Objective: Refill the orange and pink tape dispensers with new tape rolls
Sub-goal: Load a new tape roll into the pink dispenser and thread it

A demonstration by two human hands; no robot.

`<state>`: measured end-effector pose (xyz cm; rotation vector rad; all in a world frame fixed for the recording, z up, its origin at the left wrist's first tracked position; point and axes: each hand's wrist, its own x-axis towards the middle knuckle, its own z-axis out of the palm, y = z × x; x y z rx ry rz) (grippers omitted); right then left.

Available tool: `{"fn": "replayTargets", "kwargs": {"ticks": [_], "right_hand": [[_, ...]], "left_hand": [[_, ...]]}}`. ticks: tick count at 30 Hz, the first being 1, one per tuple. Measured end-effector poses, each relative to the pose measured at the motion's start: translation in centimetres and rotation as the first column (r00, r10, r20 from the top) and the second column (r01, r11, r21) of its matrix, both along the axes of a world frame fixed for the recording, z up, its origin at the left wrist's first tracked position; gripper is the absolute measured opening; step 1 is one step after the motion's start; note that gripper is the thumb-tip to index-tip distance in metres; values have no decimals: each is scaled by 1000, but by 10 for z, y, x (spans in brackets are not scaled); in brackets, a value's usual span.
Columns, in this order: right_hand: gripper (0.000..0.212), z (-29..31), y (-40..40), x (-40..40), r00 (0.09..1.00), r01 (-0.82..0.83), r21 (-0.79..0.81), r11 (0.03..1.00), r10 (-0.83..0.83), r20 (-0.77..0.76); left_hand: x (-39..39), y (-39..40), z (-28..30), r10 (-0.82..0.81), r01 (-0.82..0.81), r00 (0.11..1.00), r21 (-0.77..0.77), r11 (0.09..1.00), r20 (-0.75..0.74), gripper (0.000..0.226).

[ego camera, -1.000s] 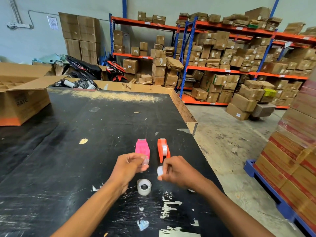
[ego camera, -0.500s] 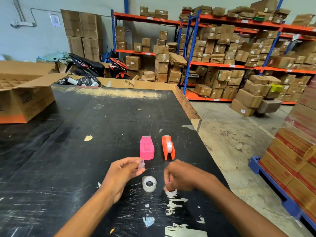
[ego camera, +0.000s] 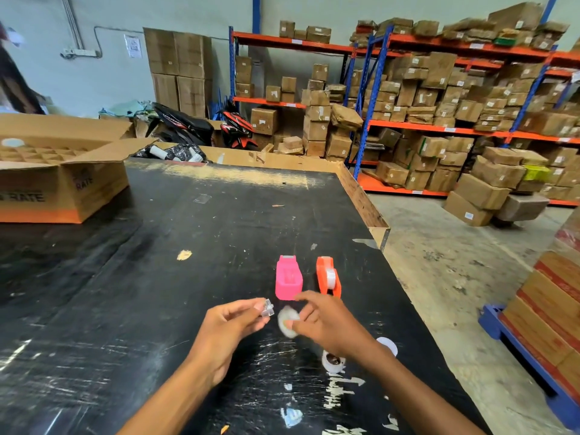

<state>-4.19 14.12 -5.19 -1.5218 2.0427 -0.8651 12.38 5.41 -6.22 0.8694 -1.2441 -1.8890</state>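
here, blurred tape roll (ego camera: 288,321) in right hand (ego camera: 329,328)

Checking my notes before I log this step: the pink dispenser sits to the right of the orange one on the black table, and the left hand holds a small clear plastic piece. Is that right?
Not quite. In the head view the pink dispenser sits to the left of the orange dispenser on the black table. The rest holds: the left hand does hold a small clear plastic piece.

"RATE" on open cardboard box (ego camera: 62,189)
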Motion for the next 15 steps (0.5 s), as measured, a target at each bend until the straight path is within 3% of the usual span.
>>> {"fn": "replayTargets", "kwargs": {"ticks": [2,4,10,15], "right_hand": [[40,6,3,-3,946,105,-124,987,-61,318],[42,13,4,-3,873,132,-171,976,-33,486],[37,13,6,5,888,102,-247,964,23,459],[47,13,6,8,911,114,-312,943,26,412]], "left_hand": [[-1,1,1,3,-3,1000,0,1000,-18,12],[-4,2,2,2,-2,999,-13,1000,-36,15],[-14,8,8,-19,13,999,-128,992,-48,15],[-18,8,11,-13,4,999,-203,979,-41,16]]}}
